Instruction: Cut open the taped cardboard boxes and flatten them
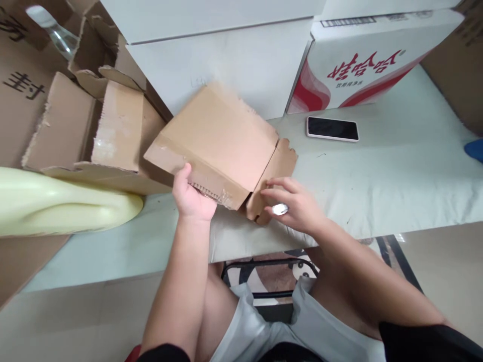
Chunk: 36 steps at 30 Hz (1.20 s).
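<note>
A brown cardboard box [222,136] is held tilted above the bench, its broad flat side facing up and a torn flap [277,176] at its right end. My left hand [194,198] grips the box's near left edge, thumb on top and the other fingers hidden underneath. My right hand [294,203] is at the flap, fingertips touching or very close to its edge. A small white object [279,209] with a shiny end sticks out between the right thumb and fingers; most of it is covered by the hand, so its kind is unclear.
A phone [332,129] lies on the pale green cloth [400,176]. White cartons [226,65] and a red-and-white printed carton [362,65] stand behind. To the left are open cardboard boxes [121,125], a clear bottle [60,37] and a pale yellow rounded object [68,203].
</note>
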Motion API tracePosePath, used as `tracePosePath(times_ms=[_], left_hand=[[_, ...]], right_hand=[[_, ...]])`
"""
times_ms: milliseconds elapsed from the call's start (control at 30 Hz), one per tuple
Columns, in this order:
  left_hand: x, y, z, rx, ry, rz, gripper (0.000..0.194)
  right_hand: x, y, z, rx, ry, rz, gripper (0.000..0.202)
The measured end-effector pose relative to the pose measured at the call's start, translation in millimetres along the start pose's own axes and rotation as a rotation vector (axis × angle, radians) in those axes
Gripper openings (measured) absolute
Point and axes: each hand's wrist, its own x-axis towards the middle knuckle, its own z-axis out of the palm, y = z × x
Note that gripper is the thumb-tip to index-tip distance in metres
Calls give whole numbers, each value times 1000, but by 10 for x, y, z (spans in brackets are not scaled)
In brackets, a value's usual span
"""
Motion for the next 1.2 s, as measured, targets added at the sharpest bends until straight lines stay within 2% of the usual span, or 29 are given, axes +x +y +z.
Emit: tracePosePath(times_ms=[67,133,200,233,267,333,400,433,467,533,600,700,767,867,1033,1100,1200], left_hand=[[-13,-10,20,51,13,-30,31],[-14,-32,31,125,83,-35,33],[1,-45,23,189,167,25,33],[14,-43,10,209,194,64,33],[30,-33,-11,217,205,95,34],[70,7,-72,207,186,106,33],[111,55,-145,182,151,88,31],[128,73,-177,170,135,84,29],[143,84,-201,158,122,86,27],[159,78,-220,131,107,88,23],[157,45,-198,114,106,63,21],[138,-2,-132,117,109,22,21],[133,-6,-104,101,88,22,23],[156,15,-121,25,119,38,29],[215,4,-169,-12,205,65,20],[209,10,-134,-41,207,6,18],[172,64,-65,-83,169,-116,13]], right_hand=[[11,-57,97,-64,-134,33,37],[17,-88,136,-87,-220,45,45],[19,-69,118,-41,-223,44,41],[21,-38,91,12,-185,49,37],[24,7,55,71,-113,69,31],[38,125,-38,172,125,194,23],[59,241,-139,273,410,432,29],[68,283,-183,370,511,560,35],[75,308,-218,506,560,671,40],[75,299,-247,836,507,806,46],[60,228,-220,1073,328,851,54],[39,102,-125,1148,123,894,55],[44,57,-84,1134,81,924,51],[64,31,-122,1159,126,983,54],[9,-109,-303,1229,207,1063,60],[-33,-194,-329,1223,254,1079,59],[-125,-253,-374,1187,420,1073,58]])
